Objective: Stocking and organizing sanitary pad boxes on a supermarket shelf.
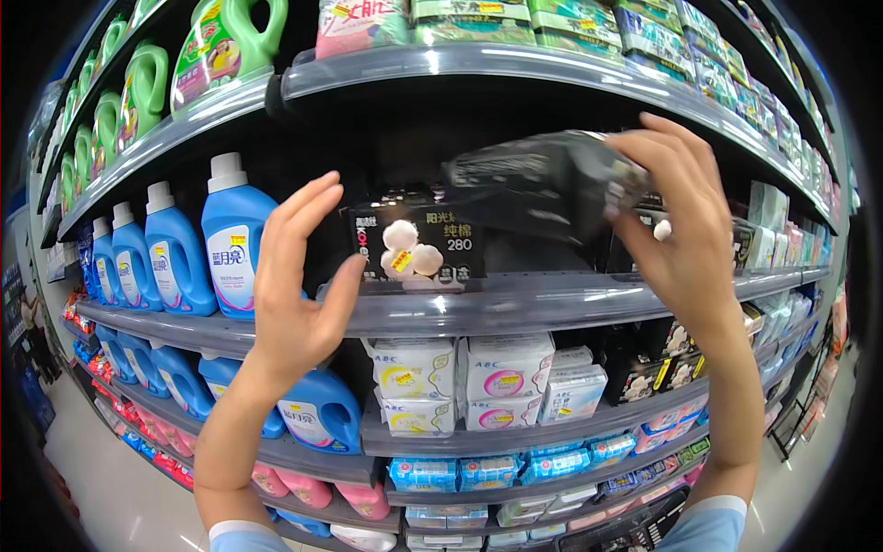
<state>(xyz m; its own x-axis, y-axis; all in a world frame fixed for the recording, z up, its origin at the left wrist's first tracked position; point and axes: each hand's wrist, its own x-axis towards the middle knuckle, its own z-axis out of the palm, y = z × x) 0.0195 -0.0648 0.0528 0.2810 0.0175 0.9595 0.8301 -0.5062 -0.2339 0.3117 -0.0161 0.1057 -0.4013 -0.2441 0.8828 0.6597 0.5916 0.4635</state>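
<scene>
A black pack of Kotex sanitary pads (462, 259) with white cotton bolls on its front stands on the middle shelf (441, 310). Just left of it my left hand (303, 276) is raised with fingers and thumb apart, holding nothing. My right hand (672, 200) grips one end of a second black pack (524, 179), pinched between thumb and fingers. That pack is tilted and blurred, above the shelf and partly in front of the standing pack's upper right. Behind the right hand, more black packs (638, 224) are partly hidden.
Blue detergent bottles (231, 241) stand left on the same shelf. Overhead, a shelf edge (455, 65) bears wrapped packs (476, 21) and green jugs (221, 55). Below are white ABC pad packs (507, 376) and blue packs (490, 472). The aisle floor (110, 476) shows at lower left.
</scene>
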